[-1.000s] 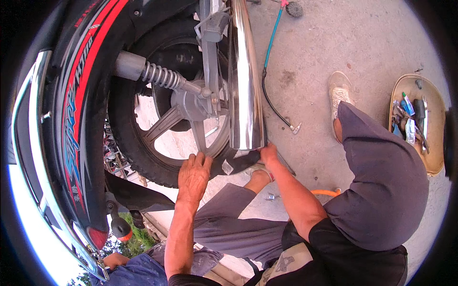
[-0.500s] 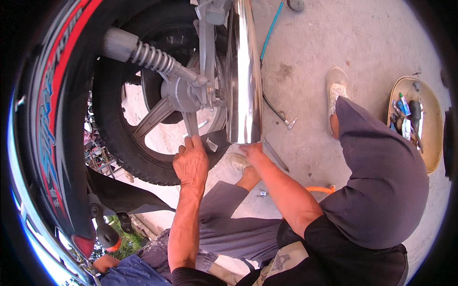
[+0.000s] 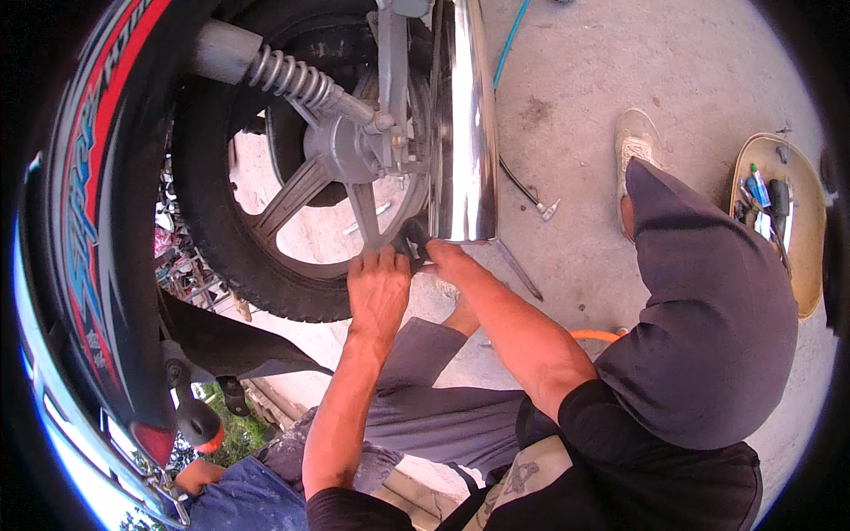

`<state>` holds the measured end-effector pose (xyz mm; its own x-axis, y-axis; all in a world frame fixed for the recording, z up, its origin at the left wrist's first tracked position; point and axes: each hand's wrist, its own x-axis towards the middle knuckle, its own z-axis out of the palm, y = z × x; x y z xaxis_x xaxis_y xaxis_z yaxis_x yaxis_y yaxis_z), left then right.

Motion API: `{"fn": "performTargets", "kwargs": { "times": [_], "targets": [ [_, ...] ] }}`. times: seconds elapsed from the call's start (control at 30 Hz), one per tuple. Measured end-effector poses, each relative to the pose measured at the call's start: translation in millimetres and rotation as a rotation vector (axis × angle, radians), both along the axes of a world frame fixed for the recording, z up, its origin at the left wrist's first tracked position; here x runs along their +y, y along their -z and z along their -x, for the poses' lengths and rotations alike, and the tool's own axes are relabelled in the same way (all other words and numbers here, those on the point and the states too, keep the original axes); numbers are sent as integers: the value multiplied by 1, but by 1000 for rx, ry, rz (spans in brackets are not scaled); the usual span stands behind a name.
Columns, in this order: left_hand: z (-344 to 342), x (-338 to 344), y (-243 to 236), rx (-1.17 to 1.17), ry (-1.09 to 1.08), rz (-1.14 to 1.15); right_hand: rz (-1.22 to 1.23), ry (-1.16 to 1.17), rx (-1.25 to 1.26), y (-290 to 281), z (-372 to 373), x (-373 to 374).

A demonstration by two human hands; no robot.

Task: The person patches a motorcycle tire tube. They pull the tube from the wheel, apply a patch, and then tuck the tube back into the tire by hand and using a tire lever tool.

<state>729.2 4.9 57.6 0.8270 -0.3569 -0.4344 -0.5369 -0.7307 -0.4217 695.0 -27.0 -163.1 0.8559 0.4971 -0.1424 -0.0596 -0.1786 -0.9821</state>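
Observation:
A motorcycle's rear wheel, with a black tire point(image 3: 217, 252) and grey spoked rim point(image 3: 292, 199), stands in front of me. My left hand point(image 3: 379, 288) is closed over the lower part of the wheel, its fingers curled at the rim's edge by a spoke's end. Just right of it, my right hand point(image 3: 447, 258) grips at a smooth black rubber part point(image 3: 413, 237) of the wheel; its fingertips are partly hidden. Directly above that hand is the end of the chrome exhaust pipe point(image 3: 465, 133). A coil-spring shock absorber point(image 3: 297, 75) runs down to the hub point(image 3: 345, 155).
A tan tray point(image 3: 807, 265) of tools lies on the concrete at right. A teal air hose point(image 3: 511, 40) and a black hose with metal end point(image 3: 542, 205) lie beyond the exhaust. A metal bar point(image 3: 518, 268) and orange hose point(image 3: 595, 335) are near my right arm. Another person's blue clothing point(image 3: 243, 496) shows lower left.
Both hands have shifted: the left slightly right along the wheel, the right up and left, closer to it. Black rubber beside the right hand now bulges upward. The view has moved slightly.

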Motion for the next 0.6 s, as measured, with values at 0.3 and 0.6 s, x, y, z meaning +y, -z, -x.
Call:
{"fn": "performTargets", "kwargs": {
  "times": [0.3, 0.6],
  "targets": [
    [-19, 4, 27, 98, -347, -62, -703, 198, 785, 14, 6, -5],
    [-45, -20, 11, 521, -734, -166, -902, 437, 1472, -17, -11, -22]
  ]
}}
